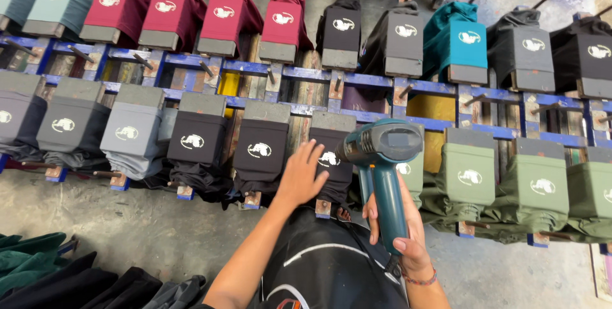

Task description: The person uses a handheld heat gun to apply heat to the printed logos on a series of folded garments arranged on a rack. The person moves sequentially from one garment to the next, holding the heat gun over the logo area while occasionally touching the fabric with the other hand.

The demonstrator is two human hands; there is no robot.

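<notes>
Here, the right hand (408, 232) is gripping a teal heat gun (381, 156) by its handle, nozzle pointing left at a black shirt (331, 162) on a near-row board. The left hand (301, 178) is lying open, fingers spread, touching that shirt's left edge, just beside the gun's nozzle.

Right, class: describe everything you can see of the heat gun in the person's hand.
The heat gun is teal-blue plastic, pistol-shaped, with a boxy body, a dark nozzle end and a long handle. The right hand grips the handle from below, holding it upright. Its nozzle points left, toward a black shirt with a white print stretched on a board. The left hand lies open, its fingers on that shirt beside the nozzle, apart from the gun.
</notes>
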